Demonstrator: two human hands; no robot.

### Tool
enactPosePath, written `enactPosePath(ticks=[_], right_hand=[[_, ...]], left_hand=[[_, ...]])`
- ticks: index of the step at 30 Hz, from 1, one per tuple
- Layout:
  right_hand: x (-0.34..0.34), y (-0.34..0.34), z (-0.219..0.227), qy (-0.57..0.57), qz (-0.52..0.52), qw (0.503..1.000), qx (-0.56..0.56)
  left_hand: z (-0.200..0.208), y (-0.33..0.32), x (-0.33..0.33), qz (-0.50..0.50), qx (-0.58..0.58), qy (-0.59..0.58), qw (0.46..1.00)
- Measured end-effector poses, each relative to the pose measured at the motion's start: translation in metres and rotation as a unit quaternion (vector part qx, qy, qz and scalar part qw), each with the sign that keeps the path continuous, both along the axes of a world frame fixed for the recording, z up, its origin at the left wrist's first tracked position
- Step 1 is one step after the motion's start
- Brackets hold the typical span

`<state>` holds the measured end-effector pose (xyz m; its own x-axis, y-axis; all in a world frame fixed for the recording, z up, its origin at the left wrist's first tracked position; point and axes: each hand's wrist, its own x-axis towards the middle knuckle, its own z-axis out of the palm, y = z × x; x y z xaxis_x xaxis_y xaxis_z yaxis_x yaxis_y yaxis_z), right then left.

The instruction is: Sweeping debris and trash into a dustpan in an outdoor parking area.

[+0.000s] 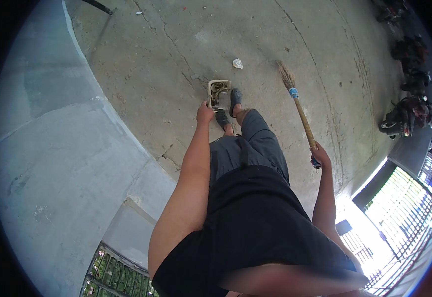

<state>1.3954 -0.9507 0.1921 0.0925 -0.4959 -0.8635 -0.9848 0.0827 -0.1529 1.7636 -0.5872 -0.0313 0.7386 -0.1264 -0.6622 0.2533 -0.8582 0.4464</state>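
Observation:
My left hand [205, 114] is closed round the handle of a dustpan [224, 102], held in front of my feet. Brownish debris [219, 90] lies in the pan's far part. Out to the right, my right hand [320, 156] grips the wrapped handle of a broom [302, 116]. Its bristles [286, 75] point forward and away from me, apart from the dustpan; whether they touch the floor I cannot tell. A crumpled white scrap [238, 63] rests on the concrete, between the dustpan and the bristles and a little farther off.
Cracked concrete floor [255, 29] spreads ahead, with small bits of litter. A grey wall [67, 143] runs along my left, with a barred opening [114, 272] low in it. Several parked motorcycles [406, 119] line the right side. Behind them on the right stands a bright barred gate [399, 208].

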Motion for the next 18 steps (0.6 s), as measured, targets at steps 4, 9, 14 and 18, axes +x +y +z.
enactPosePath(ticks=[4, 9, 14, 18], right_hand=[[-0.002, -0.007, 0.002, 0.001, 0.007, 1.000, 0.006], [0.022, 0.001, 0.021, -0.002, 0.025, 0.999, -0.031], [0.048, -0.003, 0.036, -0.049, 0.010, 0.998, -0.036], [0.065, -0.037, 0.076, -0.066, -0.042, 0.997, -0.016]], left_hand=[[0.002, -0.004, -0.002, -0.003, 0.019, -0.025, 1.000], [0.011, -0.011, -0.003, 0.006, 0.035, -0.021, 0.999], [0.002, -0.020, 0.008, -0.018, 0.108, -0.044, 0.993], [0.017, -0.046, 0.022, 0.022, 0.117, -0.075, 0.990]])
